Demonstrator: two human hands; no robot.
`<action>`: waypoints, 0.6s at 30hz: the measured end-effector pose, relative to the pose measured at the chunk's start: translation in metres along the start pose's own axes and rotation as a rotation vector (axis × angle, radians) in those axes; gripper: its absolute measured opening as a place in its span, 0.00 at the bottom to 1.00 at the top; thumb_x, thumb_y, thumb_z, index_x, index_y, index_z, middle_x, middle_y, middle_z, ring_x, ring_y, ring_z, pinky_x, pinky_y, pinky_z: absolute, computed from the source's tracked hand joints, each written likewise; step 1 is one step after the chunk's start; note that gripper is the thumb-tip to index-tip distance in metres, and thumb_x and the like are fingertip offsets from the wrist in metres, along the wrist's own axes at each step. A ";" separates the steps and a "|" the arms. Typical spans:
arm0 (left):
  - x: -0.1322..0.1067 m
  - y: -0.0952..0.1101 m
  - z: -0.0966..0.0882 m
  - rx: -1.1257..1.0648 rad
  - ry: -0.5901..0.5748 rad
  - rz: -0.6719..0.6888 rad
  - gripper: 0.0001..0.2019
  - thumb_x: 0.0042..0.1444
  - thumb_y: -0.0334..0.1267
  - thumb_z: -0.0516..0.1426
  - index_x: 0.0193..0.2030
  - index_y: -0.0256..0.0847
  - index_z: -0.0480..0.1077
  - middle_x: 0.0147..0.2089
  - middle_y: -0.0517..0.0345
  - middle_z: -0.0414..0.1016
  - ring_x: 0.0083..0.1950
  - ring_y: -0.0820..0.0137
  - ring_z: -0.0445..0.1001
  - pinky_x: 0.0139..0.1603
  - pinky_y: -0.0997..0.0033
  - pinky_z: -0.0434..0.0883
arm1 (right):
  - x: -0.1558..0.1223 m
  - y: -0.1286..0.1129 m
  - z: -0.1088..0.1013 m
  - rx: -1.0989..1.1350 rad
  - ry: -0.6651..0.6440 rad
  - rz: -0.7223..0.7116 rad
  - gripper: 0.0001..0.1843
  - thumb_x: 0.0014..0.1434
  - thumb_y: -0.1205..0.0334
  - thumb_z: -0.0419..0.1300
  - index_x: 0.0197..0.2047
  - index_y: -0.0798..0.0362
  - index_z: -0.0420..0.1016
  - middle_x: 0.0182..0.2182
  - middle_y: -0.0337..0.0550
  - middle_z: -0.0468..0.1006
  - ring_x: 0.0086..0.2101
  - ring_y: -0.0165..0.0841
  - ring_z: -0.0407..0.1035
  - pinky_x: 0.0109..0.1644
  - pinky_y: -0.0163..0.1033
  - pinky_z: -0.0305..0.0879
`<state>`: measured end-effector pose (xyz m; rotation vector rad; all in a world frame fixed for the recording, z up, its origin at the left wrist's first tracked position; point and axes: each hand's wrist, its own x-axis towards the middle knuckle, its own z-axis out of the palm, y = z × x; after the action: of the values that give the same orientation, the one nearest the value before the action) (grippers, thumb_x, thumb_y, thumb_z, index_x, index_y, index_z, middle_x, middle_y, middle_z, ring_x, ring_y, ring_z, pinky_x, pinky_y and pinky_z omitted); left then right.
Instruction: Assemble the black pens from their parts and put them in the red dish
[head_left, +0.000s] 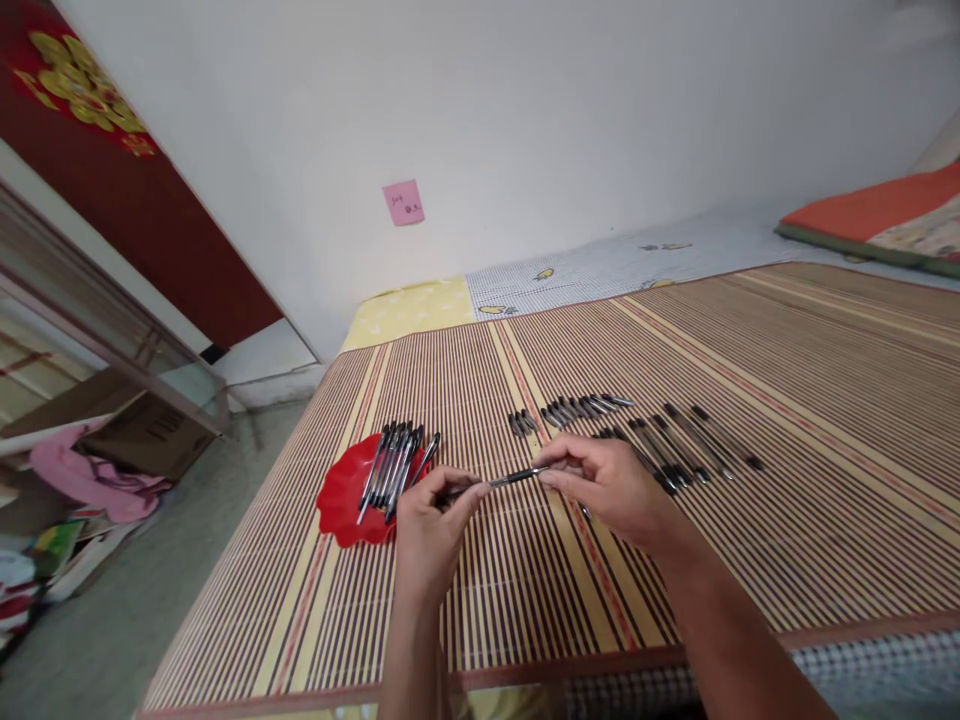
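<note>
Between my two hands a pen (pixel 513 478) with a black grip is held level above the mat. My left hand (pixel 441 510) pinches its left end, and the fingers of my right hand (pixel 600 482) close on its right end at the tip. To the left, a red scalloped plate (pixel 337 500) carries a bundle of pens (pixel 394 465) with black caps. Beyond my right hand lie a row of pen caps (pixel 577 408) and a few short dark pieces (pixel 523 422). Several pen barrels (pixel 694 445) lie right of my right hand, some partly hidden by it.
A striped bamboo mat (pixel 465 390) covers the bed, which meets a white wall with a pink note (pixel 403 203). Folded orange bedding (pixel 862 205) is at the far right. On the floor at left are a cardboard box (pixel 154 435) and pink cloth (pixel 90 475).
</note>
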<state>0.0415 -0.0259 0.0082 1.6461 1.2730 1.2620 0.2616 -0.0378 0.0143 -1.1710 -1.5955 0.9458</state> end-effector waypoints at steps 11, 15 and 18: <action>-0.003 0.000 -0.006 -0.171 -0.170 -0.085 0.05 0.51 0.36 0.66 0.35 0.41 0.80 0.38 0.52 0.80 0.42 0.63 0.77 0.45 0.68 0.72 | -0.003 0.002 0.005 -0.059 -0.062 0.011 0.22 0.68 0.50 0.50 0.25 0.51 0.64 0.21 0.36 0.64 0.23 0.28 0.59 0.27 0.35 0.56; -0.001 0.000 -0.005 -0.177 -0.123 -0.104 0.05 0.50 0.37 0.67 0.34 0.40 0.80 0.36 0.51 0.81 0.40 0.64 0.78 0.42 0.69 0.73 | -0.001 0.002 0.005 0.041 -0.059 0.037 0.19 0.69 0.50 0.49 0.32 0.52 0.70 0.25 0.38 0.70 0.26 0.30 0.65 0.30 0.35 0.61; 0.001 -0.001 -0.003 -0.180 -0.084 -0.132 0.06 0.49 0.38 0.68 0.33 0.39 0.80 0.36 0.50 0.81 0.39 0.65 0.77 0.41 0.70 0.72 | 0.000 0.003 0.003 0.046 -0.039 0.029 0.08 0.64 0.56 0.56 0.40 0.51 0.72 0.27 0.37 0.71 0.28 0.30 0.67 0.31 0.34 0.62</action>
<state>0.0387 -0.0250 0.0085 1.4487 1.1619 1.1793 0.2600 -0.0371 0.0103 -1.1530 -1.5833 1.0237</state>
